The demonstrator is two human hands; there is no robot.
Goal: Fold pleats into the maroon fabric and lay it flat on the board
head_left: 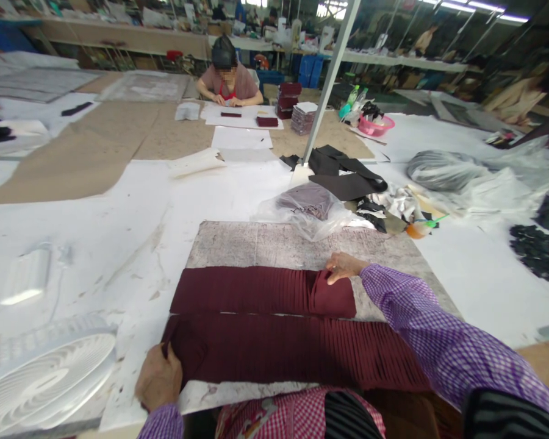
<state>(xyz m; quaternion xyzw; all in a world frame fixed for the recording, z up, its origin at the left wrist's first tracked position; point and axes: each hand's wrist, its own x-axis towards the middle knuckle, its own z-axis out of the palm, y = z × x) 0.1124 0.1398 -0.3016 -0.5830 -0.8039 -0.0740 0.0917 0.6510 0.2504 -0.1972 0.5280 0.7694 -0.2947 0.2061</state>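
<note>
Two rows of overlapping maroon fabric pieces lie side by side on a mottled grey board. At the left end of the near row (274,347), my left hand (160,378) is closed on the edge of the fabric, with its thumb partly hidden. My right hand (346,267) is at the right end of the far row (242,289), its thumb and fingers curled on a rumpled maroon piece. Narrow overlapping edges show along the right part of both rows. The grey board (229,244) shows beyond the far row.
A white fan (50,378) stands at the left. Beyond the board are a clear plastic bag (311,207), black fabric strips (343,174) and a metal post (332,79). A co-worker (231,76) sits across the table near maroon stacks (289,100). A pink basin (376,125) is farther right.
</note>
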